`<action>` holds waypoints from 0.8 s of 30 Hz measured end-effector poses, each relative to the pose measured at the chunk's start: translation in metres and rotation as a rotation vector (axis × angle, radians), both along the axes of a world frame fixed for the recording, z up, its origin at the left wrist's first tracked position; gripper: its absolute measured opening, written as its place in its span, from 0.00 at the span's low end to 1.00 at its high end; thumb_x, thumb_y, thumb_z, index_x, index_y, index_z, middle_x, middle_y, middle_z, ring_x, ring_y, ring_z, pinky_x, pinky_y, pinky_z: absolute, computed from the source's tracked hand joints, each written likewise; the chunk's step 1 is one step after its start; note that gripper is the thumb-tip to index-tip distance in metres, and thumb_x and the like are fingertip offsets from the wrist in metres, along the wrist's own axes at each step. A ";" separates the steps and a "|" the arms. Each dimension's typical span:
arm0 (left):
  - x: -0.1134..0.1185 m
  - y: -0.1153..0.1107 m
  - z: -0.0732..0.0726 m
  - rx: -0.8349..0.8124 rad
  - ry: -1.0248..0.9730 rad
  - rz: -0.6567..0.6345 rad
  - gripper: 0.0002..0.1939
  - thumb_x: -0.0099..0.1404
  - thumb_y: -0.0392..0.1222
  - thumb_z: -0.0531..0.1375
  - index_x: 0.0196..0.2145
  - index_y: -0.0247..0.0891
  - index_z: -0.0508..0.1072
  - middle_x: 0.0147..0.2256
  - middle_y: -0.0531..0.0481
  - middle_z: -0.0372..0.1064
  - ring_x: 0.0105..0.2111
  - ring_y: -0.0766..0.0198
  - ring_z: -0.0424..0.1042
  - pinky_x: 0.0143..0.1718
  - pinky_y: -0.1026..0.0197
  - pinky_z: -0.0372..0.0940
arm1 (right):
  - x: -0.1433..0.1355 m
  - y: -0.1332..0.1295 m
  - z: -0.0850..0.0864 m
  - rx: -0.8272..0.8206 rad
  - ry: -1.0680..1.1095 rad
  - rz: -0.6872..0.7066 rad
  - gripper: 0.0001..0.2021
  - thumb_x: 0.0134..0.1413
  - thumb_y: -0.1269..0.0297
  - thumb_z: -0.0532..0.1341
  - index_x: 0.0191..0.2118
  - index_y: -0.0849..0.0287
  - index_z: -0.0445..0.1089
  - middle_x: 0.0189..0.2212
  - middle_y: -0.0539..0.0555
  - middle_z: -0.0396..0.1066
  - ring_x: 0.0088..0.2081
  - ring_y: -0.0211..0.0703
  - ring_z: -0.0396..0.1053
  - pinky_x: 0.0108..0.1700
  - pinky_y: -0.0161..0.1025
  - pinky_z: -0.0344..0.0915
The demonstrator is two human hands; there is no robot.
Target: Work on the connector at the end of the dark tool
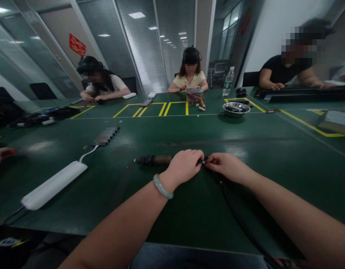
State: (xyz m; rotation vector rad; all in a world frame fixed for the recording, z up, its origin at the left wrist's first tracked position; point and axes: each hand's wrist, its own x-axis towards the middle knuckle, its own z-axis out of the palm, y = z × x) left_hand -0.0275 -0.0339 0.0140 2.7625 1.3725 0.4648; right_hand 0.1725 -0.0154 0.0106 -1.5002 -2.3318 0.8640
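Note:
A dark electric screwdriver lies on the green table, its bit end pointing left. My left hand, with a pale bangle at the wrist, is closed over its rear part and hides much of it. My right hand pinches the end of a black cable close to my left fingertips. Between the two hands a small dark piece with a brassy tip shows; which hand holds it I cannot make out. The cable runs down to the table's front edge.
To the left lies a white power strip, with a phone-like item wired to it. Farther back stand a metal bowl and a water bottle. Several people sit around; another person's hand reaches in at left.

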 end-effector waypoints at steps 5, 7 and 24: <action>-0.003 0.000 0.000 -0.023 -0.011 -0.025 0.06 0.66 0.40 0.57 0.42 0.40 0.67 0.40 0.50 0.69 0.40 0.61 0.69 0.42 0.57 0.64 | 0.001 0.001 -0.001 -0.019 0.004 -0.011 0.12 0.55 0.54 0.59 0.36 0.55 0.73 0.28 0.50 0.74 0.28 0.41 0.69 0.27 0.36 0.57; -0.004 0.000 0.000 -0.025 -0.016 -0.039 0.07 0.66 0.40 0.57 0.42 0.40 0.67 0.40 0.50 0.69 0.41 0.61 0.69 0.43 0.56 0.64 | 0.002 0.001 -0.002 -0.022 0.018 -0.006 0.11 0.55 0.54 0.59 0.36 0.54 0.73 0.28 0.49 0.74 0.28 0.40 0.69 0.28 0.35 0.58; -0.007 0.005 -0.005 -0.011 -0.077 -0.117 0.08 0.67 0.37 0.56 0.43 0.41 0.70 0.43 0.51 0.69 0.43 0.61 0.68 0.47 0.55 0.63 | 0.001 0.000 -0.002 0.013 0.038 -0.011 0.10 0.56 0.55 0.59 0.36 0.54 0.73 0.28 0.48 0.74 0.28 0.39 0.69 0.28 0.34 0.57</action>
